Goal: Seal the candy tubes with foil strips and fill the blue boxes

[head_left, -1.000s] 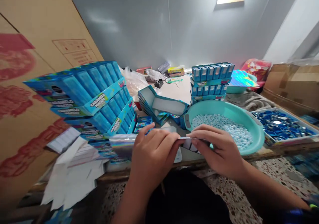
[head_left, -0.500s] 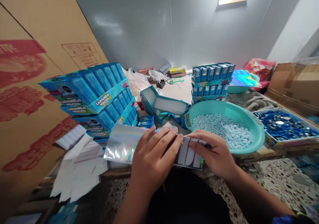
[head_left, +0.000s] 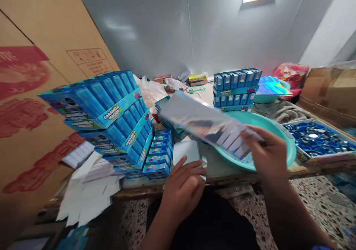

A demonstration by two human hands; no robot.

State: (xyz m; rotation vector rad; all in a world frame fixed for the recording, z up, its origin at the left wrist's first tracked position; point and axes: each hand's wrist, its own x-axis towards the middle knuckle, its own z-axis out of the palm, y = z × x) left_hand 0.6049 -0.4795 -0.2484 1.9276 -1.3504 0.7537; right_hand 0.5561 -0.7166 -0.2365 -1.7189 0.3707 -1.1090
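My right hand (head_left: 268, 155) pinches one end of a shiny silver sticker sheet (head_left: 204, 120) with pale strips near that end. The sheet is tilted in the air, over the table and the near side of the turquoise basin (head_left: 289, 155). My left hand (head_left: 185, 190) rests at the table's front edge, its fingers apart over the near end of a pale, flat, smooth piece (head_left: 186, 152). A small white scrap (head_left: 204, 165) shows by its fingertips. Left of it stands a row of small blue candy boxes (head_left: 158, 150).
Stacked blue display trays (head_left: 111, 111) stand at left beside a large carton (head_left: 55, 27). Another blue stack (head_left: 236, 85) stands behind the basin. A box of blue rings (head_left: 319, 140) is at right. White papers (head_left: 89, 190) hang over the front edge at left.
My right hand has lifted the silver sheet off the table and moved right with it. My left hand has let go of the sheet and drawn back, uncovering the pale piece and the candy boxes.
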